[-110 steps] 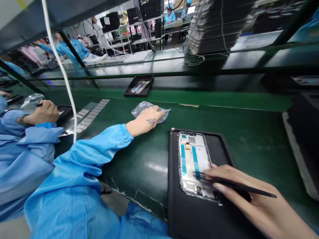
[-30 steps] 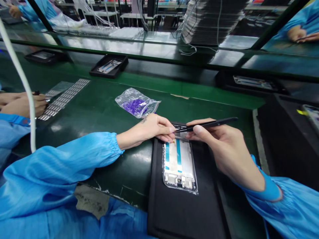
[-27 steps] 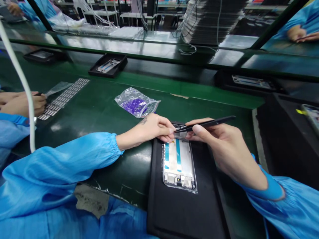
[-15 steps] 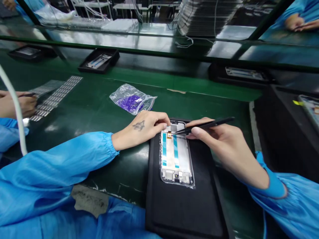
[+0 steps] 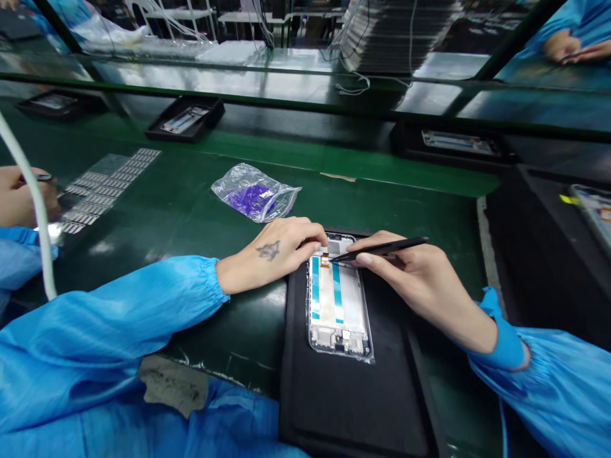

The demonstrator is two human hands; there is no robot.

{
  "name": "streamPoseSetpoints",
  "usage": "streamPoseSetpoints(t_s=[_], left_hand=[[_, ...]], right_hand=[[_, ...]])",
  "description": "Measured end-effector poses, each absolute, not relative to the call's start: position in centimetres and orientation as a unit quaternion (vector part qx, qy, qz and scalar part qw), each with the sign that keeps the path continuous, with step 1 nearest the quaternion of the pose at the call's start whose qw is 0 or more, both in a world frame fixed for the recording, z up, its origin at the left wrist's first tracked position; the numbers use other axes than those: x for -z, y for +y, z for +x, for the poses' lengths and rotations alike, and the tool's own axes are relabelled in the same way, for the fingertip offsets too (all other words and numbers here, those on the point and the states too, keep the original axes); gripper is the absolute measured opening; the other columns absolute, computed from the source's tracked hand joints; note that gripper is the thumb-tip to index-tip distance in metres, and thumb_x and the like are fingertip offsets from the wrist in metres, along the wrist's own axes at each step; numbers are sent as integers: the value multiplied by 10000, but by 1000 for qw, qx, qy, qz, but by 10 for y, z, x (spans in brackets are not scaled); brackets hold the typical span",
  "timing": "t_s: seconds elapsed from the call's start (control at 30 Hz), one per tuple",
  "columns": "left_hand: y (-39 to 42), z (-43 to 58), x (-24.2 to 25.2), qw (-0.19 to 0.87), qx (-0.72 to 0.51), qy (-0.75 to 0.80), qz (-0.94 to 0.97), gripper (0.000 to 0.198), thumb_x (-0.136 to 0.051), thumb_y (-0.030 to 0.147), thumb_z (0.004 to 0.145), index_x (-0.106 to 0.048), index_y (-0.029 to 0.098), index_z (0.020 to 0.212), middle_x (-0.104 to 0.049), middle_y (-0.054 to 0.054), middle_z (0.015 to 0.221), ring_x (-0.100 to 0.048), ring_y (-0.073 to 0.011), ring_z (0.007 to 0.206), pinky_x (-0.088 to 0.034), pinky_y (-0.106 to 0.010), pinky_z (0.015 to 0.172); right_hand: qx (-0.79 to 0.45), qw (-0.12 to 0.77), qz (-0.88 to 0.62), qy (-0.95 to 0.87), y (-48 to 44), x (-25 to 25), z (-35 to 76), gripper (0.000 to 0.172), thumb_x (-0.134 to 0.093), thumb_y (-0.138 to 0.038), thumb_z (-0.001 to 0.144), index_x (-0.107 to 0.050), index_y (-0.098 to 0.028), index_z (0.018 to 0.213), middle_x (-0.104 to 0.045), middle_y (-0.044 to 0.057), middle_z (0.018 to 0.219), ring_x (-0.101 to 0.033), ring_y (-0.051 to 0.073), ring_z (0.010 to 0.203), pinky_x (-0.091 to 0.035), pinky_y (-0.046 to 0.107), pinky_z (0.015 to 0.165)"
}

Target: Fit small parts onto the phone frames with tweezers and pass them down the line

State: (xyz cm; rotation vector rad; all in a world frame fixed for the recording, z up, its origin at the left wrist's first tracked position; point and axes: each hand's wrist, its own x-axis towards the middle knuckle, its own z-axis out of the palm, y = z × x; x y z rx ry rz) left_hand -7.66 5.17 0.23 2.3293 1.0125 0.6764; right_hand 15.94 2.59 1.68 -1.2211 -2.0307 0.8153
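A phone mid-frame (image 5: 351,299) with two teal strips lies face up on a black foam tray (image 5: 344,401) in front of me. My left hand (image 5: 291,245) grips its upper left edge, thumb and index finger close together. Black tweezers (image 5: 386,248) are pinched in my right hand (image 5: 415,273), which hovers over the frame's upper right side. Their tips point left, beside a small gold flex connector (image 5: 325,261). A tiny purple-blue spot shows at the tips; whether they touch the connector I cannot tell.
Beyond my left hand lies a clear bag (image 5: 255,192) of purple pieces. Label strips (image 5: 107,187) and another person's hand (image 5: 28,197) are at left, behind a white cable (image 5: 35,210). Foam trays (image 5: 184,121) with phone frames stand at the back, and a black box (image 5: 548,222) at right.
My right hand and the tweezers have shifted slightly left and down, with the tips now close to the gold connector. My left hand stays at the frame's upper left.
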Motion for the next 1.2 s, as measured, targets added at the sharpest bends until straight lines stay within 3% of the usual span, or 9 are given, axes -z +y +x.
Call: streamPoseSetpoints(t_s=[0.13, 0.27, 0.4, 0.53, 0.67, 0.83, 0.93, 1.2], left_hand=[[51, -77, 5, 196, -261, 332, 885, 175, -537, 242, 1013, -692, 176, 1063, -696, -55, 1031, -610, -195, 951, -458, -315, 851], [48, -75, 7, 219, -258, 314, 887, 147, -580, 275, 999, -677, 191, 1069, -693, -40, 1022, -606, -188, 947, -467, -298, 842], [46, -73, 13, 207, -276, 277, 897, 166, -524, 250, 1024, -670, 171, 1022, -706, -44, 996, -614, -183, 937, -459, -296, 876], [44, -72, 15, 177, -279, 275, 903, 203, -499, 248, 1027, -678, 156, 1005, -698, -52, 929, -614, -186, 880, -452, -304, 861], [42, -71, 4, 244, -266, 322, 875, 197, -546, 232, 1002, -696, 161, 896, -712, -16, 851, -623, -156, 789, -433, -262, 747], [41, -70, -8, 293, -242, 374, 846, 204, -554, 189, 980, -722, 165, 867, -727, -14, 862, -640, -148, 772, -415, -253, 697], [40, -71, -8, 295, -238, 369, 849, 210, -542, 181, 978, -720, 168, 867, -724, -11, 856, -638, -149, 776, -413, -258, 701], [42, -71, -6, 282, -221, 369, 858, 236, -517, 214, 975, -689, 169, 820, -693, -9, 764, -612, -159, 719, -370, -274, 644]], right_hand=[[-421, 372, -509, -653, 27, -13, 158, 279, -717, -477, 848, -787, -208, 870, -767, 60, 913, -715, 219, 819, -587, 360, 785], [-564, 401, -508, -513, 28, -14, 152, 314, -808, -474, 757, -782, -181, 864, -732, 38, 773, -699, 163, 709, -618, 338, 769], [-596, 399, -500, -486, 28, -16, 149, 311, -841, -468, 717, -788, -182, 825, -725, 33, 768, -687, 139, 699, -621, 316, 774], [-578, 401, -514, -491, 27, -13, 149, 330, -842, -482, 711, -786, -180, 828, -735, 39, 788, -695, 148, 699, -621, 320, 760], [-530, 418, -510, -533, 25, -9, 153, 297, -801, -472, 769, -787, -211, 911, -748, 31, 829, -714, 174, 752, -614, 330, 769], [-378, 394, -494, -676, 21, -18, 154, 210, -714, -453, 858, -790, -258, 865, -758, 28, 991, -706, 222, 898, -562, 353, 828], [-312, 377, -482, -727, 19, -26, 151, 198, -680, -427, 887, -786, -261, 866, -759, 41, 972, -691, 228, 895, -543, 355, 824], [-309, 364, -471, -742, 17, -31, 148, 179, -662, -372, 904, -777, -237, 875, -760, 34, 969, -686, 209, 883, -527, 331, 808]])
